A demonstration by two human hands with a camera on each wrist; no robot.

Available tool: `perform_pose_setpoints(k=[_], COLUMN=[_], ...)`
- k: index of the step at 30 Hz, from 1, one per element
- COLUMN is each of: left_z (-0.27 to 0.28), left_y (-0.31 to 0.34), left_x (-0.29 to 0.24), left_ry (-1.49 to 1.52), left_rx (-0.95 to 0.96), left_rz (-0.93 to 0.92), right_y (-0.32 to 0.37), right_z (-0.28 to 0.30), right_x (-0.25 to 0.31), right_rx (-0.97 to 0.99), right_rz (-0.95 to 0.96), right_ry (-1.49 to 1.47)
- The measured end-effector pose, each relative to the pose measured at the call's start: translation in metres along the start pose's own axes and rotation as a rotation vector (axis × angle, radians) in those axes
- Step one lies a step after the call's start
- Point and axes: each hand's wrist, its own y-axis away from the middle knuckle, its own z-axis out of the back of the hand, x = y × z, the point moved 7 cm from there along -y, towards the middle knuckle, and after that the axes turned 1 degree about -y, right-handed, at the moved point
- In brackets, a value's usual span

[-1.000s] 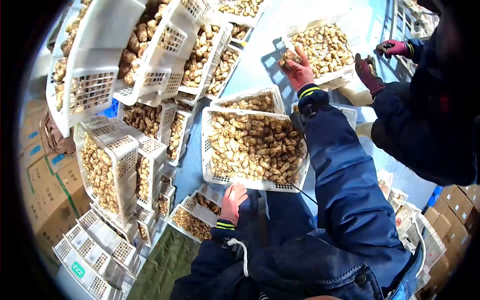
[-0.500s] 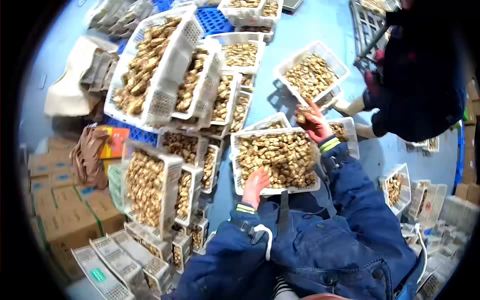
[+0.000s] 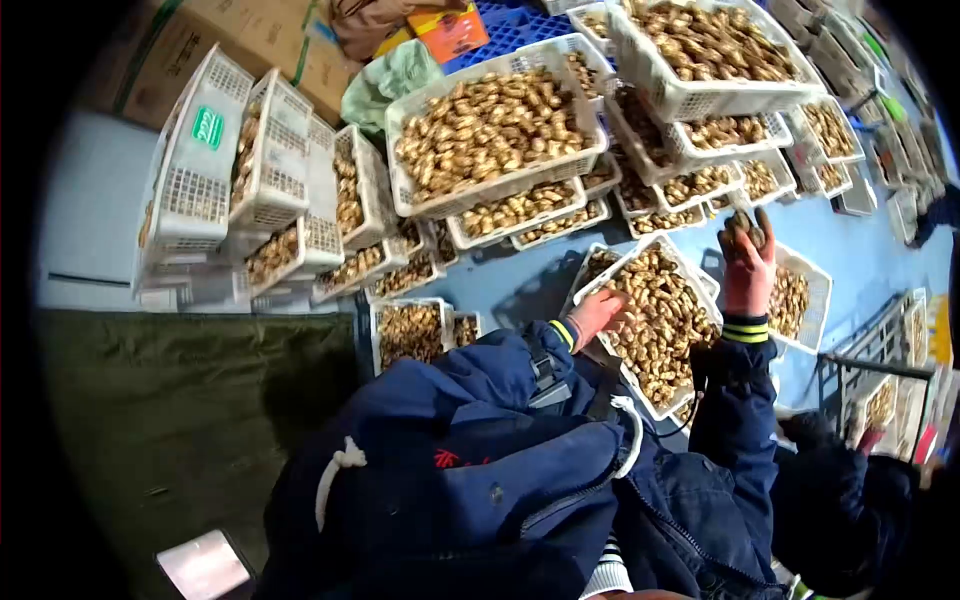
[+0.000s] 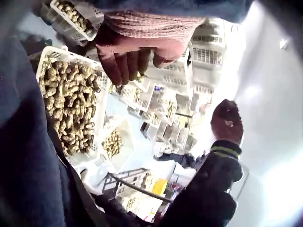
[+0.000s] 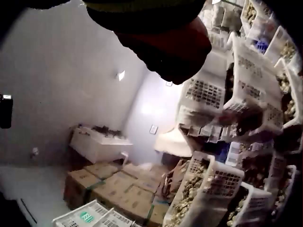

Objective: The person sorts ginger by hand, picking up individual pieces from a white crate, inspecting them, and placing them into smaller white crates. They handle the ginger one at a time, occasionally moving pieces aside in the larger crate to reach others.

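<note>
A white mesh basket full of knobbly brown tubers (image 3: 650,322) stands in front of the person's body. My left hand (image 3: 598,312), in a pinkish glove, lies at the basket's left rim, and the left wrist view shows its fingers (image 4: 124,66) loosely bent, holding nothing. Raised above the far right side of the basket, my right hand (image 3: 750,272) grips a brown clump (image 3: 744,232) in its upturned fingers; whether it is one tuber or more I cannot tell. In the right wrist view that hand (image 5: 168,54) is a dark shape, its hold hidden.
Stacked baskets of tubers (image 3: 490,135) rise beyond and to the left. Another filled basket (image 3: 800,300) stands at the right. Cartons (image 3: 235,50) are at the upper left, a dark green sheet (image 3: 190,420) below them. Another person (image 3: 840,500) and a metal cart (image 3: 880,365) are at the right.
The head view has swung left, bringing the green sheet into sight. My right hand still holds the brown clump, now more upright; my left hand stays by the basket's rim.
</note>
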Motion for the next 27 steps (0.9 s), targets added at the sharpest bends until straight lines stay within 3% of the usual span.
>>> perform_pose_setpoints(k=[4, 8, 10, 12, 14, 16, 18, 19, 21, 22, 23, 24, 26, 27], left_z=[0.075, 0.133, 0.152, 0.170, 0.196, 0.210, 0.231, 0.235, 0.250, 0.261, 0.275, 0.276, 0.248, 0.257], left_y=[0.042, 0.086, 0.117, 0.140, 0.159, 0.179, 0.185, 0.196, 0.203, 0.204, 0.198, 0.213, 0.257, 0.251], left_x=[-0.019, -0.020, -0.031, -0.036, -0.037, -0.044, -0.038, -0.037, -0.027, -0.016, -0.001, -0.004, -0.045, -0.036], left_ry=[0.172, 0.315, 0.320, 0.358, 0.434, 0.504, 0.556, 0.529, 0.620, 0.646, 0.815, 0.732, 0.734, 0.741], left_rx=[-0.216, -0.350, -0.420, -0.492, -0.563, -0.615, -0.608, -0.632, -0.578, -0.531, -0.326, -0.550, -0.737, -0.728], left_rz=[-0.081, -0.239, -0.223, -0.209, -0.314, -0.376, -0.455, -0.389, -0.450, -0.473, -0.552, -0.499, -0.532, -0.529], right_y=[-0.020, 0.019, 0.044, 0.072, 0.104, 0.147, 0.179, 0.193, 0.206, 0.212, 0.211, 0.207, 0.210, 0.210], right_z=[-0.143, -0.264, -0.330, -0.385, -0.432, -0.480, -0.525, -0.547, -0.595, -0.612, -0.620, -0.622, -0.611, -0.599], right_x=[-0.044, -0.058, -0.062, -0.078, -0.111, -0.116, -0.116, -0.118, -0.146, -0.174, -0.195, -0.215, -0.204, -0.202], right_rx=[0.271, 0.455, 0.562, 0.676, 0.867, 0.966, 1.066, 1.085, 1.128, 1.157, 1.101, 1.105, 1.095, 1.137], right_rz=[0.036, 0.073, 0.133, 0.147, 0.180, 0.393, 0.417, 0.547, 0.763, 0.844, 0.849, 0.727, 0.829, 0.768], right_ry=[-0.095, -0.043, 0.041, 0.045, 0.161, 0.259, 0.200, 0.218, 0.323, 0.411, 0.564, 0.703, 0.624, 0.566])
